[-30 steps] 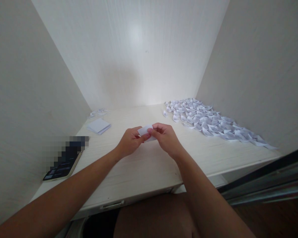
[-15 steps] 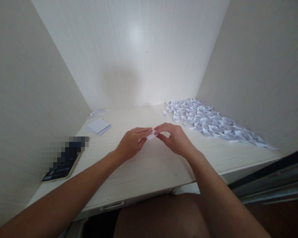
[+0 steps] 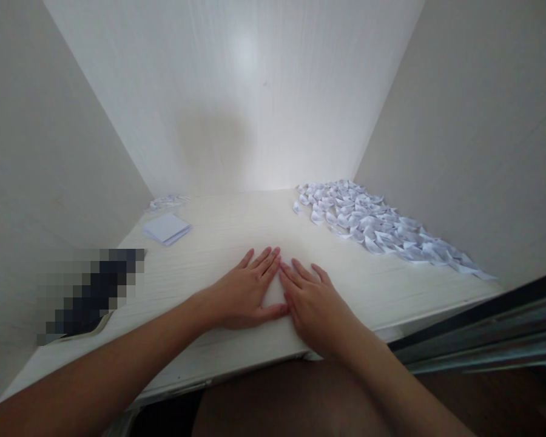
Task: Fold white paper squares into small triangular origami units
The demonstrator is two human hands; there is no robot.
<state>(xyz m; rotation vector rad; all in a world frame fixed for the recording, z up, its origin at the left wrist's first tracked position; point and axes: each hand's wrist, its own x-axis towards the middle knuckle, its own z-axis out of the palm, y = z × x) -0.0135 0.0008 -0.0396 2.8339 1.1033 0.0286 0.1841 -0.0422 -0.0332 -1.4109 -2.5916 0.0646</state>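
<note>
My left hand (image 3: 248,291) lies flat on the white desktop (image 3: 218,230), fingers spread and the thumb stretched toward the right hand. Against its fingertips rests my right hand (image 3: 312,300), also flat with its fingers stretched out and touching the surface. A pale patch shows between the left thumb and index finger, but I cannot tell whether it is paper or desk. The small white piece of paper held earlier cannot be made out; the hands may cover it.
Many folded white paper pieces (image 3: 373,224) are heaped along the right wall. A stack of white paper squares (image 3: 167,228) lies at the left, with paper scraps (image 3: 168,201) behind it. A phone (image 3: 88,325), partly pixelated, leans near the left wall.
Both hands have come down and nearer to me, from pinching a small folded white paper to lying flat on the desk. The view has shifted slightly.
</note>
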